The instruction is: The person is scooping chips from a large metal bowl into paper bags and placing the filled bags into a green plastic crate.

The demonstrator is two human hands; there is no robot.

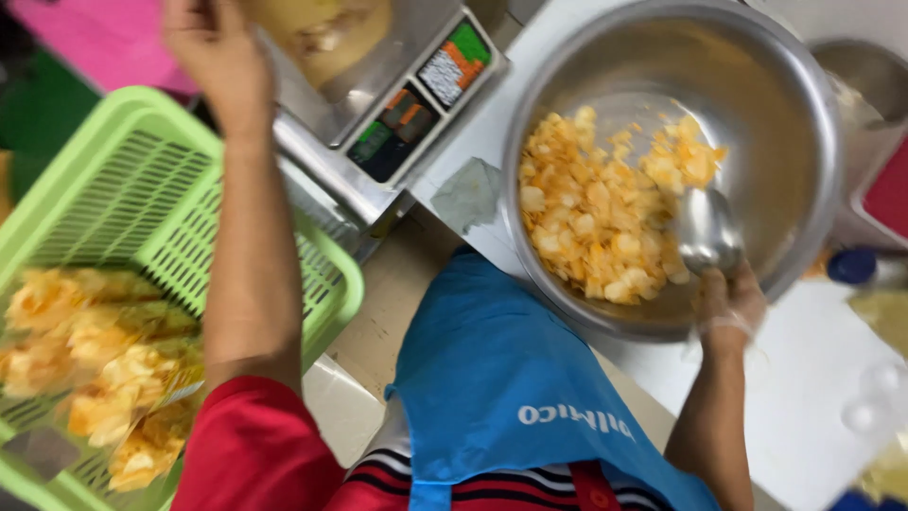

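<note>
- The right hand [728,301] is low and close to the body, just past the blue apron [492,378]. Its fingers are closed around the handle of a shiny metal scoop [707,230].
- The scoop looks hard and stiff, and a bit slippery. Holding it by the handle end, as the hand does, seems the safe spot.
- The cup of the scoop sits just beyond the hand. It dips into the pile of yellow chips [605,213].
- The chips are thin and light, and I think they snap easily. A scoop slid under them looks kinder than a squeeze.
- The chips lie inside the big steel bowl [804,123], on the side nearest the hand. The bowl rests on the white desk [813,378].
- The right arm comes straight up from the elbow, and the wrist is bent a little toward the bowl.
- To the left of the left arm is a green basket [142,180] with filled chip bags [95,369] lying in it.
- The left arm stretches far forward, long and nearly straight.
- The left hand [213,52] is at the far end, beside a yellow bag [326,33] sitting on a scale [397,114]. It is blurry and partly cut off, so I cannot tell if it is gripping anything.
</note>
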